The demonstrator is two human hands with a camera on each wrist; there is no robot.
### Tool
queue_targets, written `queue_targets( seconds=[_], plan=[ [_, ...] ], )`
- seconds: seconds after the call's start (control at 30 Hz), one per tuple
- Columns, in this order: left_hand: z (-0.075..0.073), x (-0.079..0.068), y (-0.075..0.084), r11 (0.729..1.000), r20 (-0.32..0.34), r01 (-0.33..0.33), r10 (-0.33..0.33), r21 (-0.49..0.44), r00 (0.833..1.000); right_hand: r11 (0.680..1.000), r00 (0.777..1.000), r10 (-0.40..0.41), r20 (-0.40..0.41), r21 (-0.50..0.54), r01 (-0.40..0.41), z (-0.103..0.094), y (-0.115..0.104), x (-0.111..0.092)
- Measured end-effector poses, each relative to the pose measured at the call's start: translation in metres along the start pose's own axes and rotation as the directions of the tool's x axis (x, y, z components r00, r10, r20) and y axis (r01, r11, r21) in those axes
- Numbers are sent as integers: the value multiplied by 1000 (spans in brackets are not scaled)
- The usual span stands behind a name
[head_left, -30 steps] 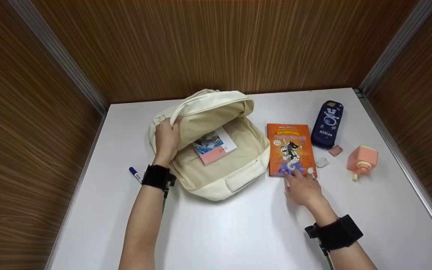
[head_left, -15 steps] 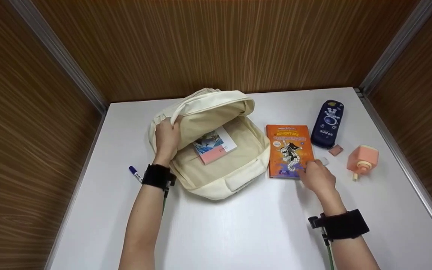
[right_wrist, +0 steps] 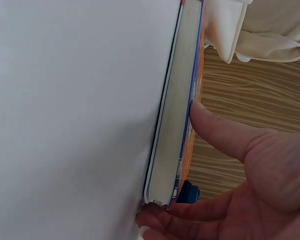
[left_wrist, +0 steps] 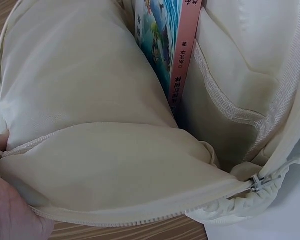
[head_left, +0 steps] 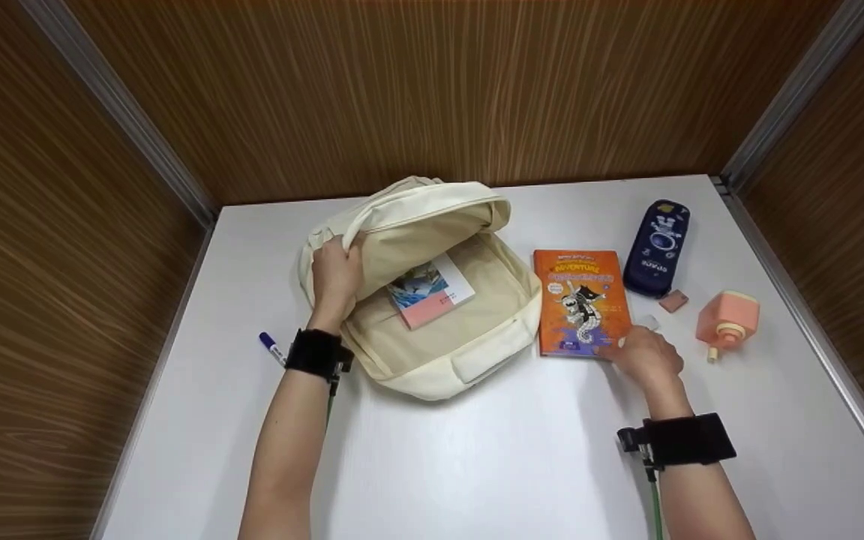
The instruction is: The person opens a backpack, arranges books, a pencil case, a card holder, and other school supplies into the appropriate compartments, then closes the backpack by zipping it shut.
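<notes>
A cream backpack [head_left: 432, 379] lies unzipped on the white table, its front flap lifted. My left hand [head_left: 337, 277] grips the flap at the zipper edge; the left wrist view shows the fingers [left_wrist: 15, 215] at that edge. Inside the bag is a book with a pink spine [left_wrist: 182, 60]. To the right of the bag lies an orange book [head_left: 578, 300] with a cartoon cover. My right hand [head_left: 648, 356] holds its lower right corner. In the right wrist view, the thumb [right_wrist: 215, 127] lies on the cover and the other fingers bend round the corner.
Beyond the orange book is a dark blue pencil case [head_left: 657, 247]. A small pink block [head_left: 673, 301], a small white piece [head_left: 649, 322] and a pink crank pencil sharpener [head_left: 728, 319] sit to its right. A blue-capped marker [head_left: 271, 346] lies left of the bag.
My right hand has moved from the orange book's bottom edge to its lower right corner, thumb now on the cover. The left hand keeps hold of the flap.
</notes>
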State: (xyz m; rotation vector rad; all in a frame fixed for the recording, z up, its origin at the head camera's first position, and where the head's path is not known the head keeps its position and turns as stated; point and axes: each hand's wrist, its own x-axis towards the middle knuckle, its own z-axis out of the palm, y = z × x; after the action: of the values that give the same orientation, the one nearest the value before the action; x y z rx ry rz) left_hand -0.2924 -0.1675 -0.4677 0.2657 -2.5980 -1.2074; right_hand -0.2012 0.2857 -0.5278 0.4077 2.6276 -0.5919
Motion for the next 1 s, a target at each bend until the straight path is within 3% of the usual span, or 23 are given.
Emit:
queue_targets(
  seconds=[0.27,0.63,0.9,1.0],
  plan=[
    [0,-1,1,1000,0,9,-9,1,1000,997,998,45,38,55,-47,0,5,4],
    [-2,0,1,1000,17,16,-17,8,1000,991,994,15,105,128,-28,-7,12,13],
    [0,1,-3,1000,-5,-10,10,11,1000,962,981,35,191,261,-85,-4,15,16],
    [1,2,-5,1000,-8,-3,3,3,1000,945,979,-1,203,321,-65,-6,14,16]
  ],
)
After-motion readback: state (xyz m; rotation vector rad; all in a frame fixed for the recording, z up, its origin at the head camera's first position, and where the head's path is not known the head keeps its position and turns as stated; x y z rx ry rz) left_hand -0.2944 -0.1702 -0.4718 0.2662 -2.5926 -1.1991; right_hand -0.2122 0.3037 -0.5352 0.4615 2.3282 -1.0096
